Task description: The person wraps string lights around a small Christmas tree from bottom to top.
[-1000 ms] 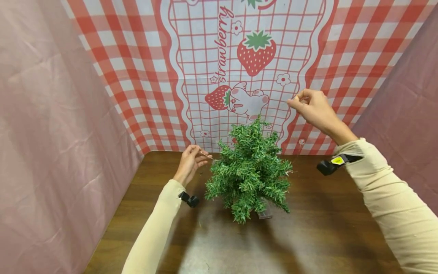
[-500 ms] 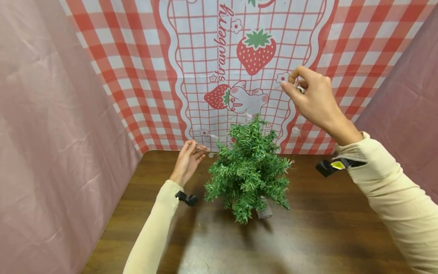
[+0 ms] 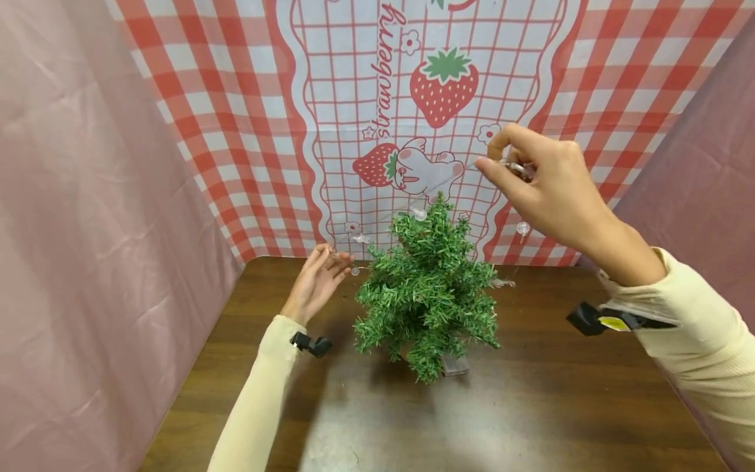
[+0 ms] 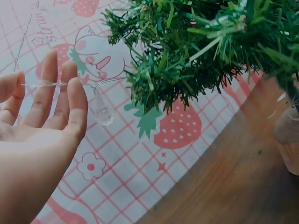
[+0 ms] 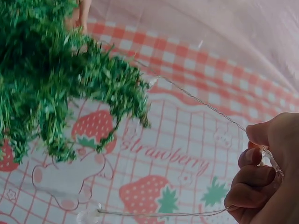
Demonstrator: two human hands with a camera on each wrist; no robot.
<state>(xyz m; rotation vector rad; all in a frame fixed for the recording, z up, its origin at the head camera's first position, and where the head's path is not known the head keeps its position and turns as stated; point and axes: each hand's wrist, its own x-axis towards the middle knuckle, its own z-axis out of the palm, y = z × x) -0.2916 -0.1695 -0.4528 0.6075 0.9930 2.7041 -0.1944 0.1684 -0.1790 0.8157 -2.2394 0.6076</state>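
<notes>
Currently string lights (image 4: 104, 115) clear, thin, small transparent bulbs (image 3: 522, 229), strung along far side of bushy green tree (image 3: 429, 288) | left hand (image 3: 314, 280) pinching wire (image 4: 49, 84); right hand (image 3: 551, 187) clutching bunched lights | left-wrist view shows wire crossing fingers (image 4: 39, 105), barely readable in head view | 1 tree, 2 hands, 3+ bulbs

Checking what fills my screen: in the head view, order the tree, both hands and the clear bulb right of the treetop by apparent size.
Largest to smallest:
Tree
Right hand, likely enlarged by nearness to the camera
Left hand
Clear bulb
</notes>
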